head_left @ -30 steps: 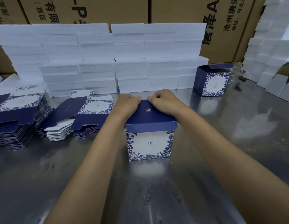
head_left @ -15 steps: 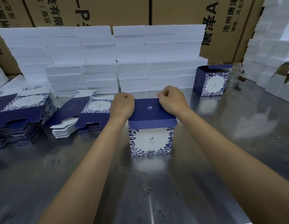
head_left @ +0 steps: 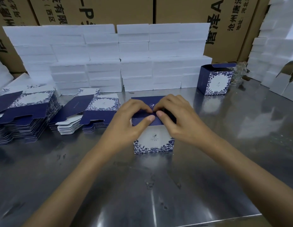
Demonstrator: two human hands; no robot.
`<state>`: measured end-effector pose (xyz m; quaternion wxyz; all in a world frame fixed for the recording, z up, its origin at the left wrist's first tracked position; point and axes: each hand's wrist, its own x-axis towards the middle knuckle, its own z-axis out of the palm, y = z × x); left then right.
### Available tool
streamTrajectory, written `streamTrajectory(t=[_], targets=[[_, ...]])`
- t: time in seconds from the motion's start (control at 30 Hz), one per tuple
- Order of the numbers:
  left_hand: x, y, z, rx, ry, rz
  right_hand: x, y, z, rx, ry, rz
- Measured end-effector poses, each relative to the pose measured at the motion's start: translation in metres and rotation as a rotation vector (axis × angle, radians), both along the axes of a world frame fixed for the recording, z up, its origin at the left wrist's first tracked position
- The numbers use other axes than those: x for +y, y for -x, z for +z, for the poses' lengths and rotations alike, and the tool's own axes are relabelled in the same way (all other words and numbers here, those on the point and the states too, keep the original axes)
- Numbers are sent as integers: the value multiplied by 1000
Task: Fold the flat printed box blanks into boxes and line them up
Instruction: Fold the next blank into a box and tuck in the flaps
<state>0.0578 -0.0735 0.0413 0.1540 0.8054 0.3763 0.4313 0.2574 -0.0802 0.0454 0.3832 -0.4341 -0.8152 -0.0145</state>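
Observation:
A blue-and-white printed box [head_left: 153,142] stands upright at the middle of the steel table [head_left: 142,185]. Its navy lid flap [head_left: 147,99] lies over the top. My left hand [head_left: 131,119] and my right hand [head_left: 177,118] both rest on the lid's front edge, thumbs side by side on the front tuck flap, fingers curled over the lid. Another folded box [head_left: 214,79] with its lid raised stands at the back right. Flat blanks lie in stacks at the left [head_left: 22,115] and centre-left [head_left: 88,113].
A wall of white foam blocks [head_left: 109,59] runs along the back of the table, with more foam [head_left: 273,46] at the right. Brown printed cartons [head_left: 183,10] stand behind. A clear glass object [head_left: 239,74] sits beside the far box.
Both hands have slid from the lid's back corners to its front edge and come together at the middle. The lid now lies lower over the box.

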Motion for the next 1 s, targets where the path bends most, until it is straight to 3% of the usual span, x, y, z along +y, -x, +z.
streamTrajectory(t=[0.13, 0.4, 0.63, 0.77, 1.0], targets=[[1, 0, -10, -166, 31, -13, -5, -1, -12, 24, -79, -31], [10, -9, -15, -314, 67, -23, -4, 4, -22, 136, -82, -35], [18, 3, -11, -320, 197, -35, 3, -16, -10, 123, -75, -60], [14, 0, -15, -372, 144, 3, 4, -19, -9, 254, -17, -42], [18, 14, -11, -341, 212, 20, 4, -32, -1, 164, 7, -72]])
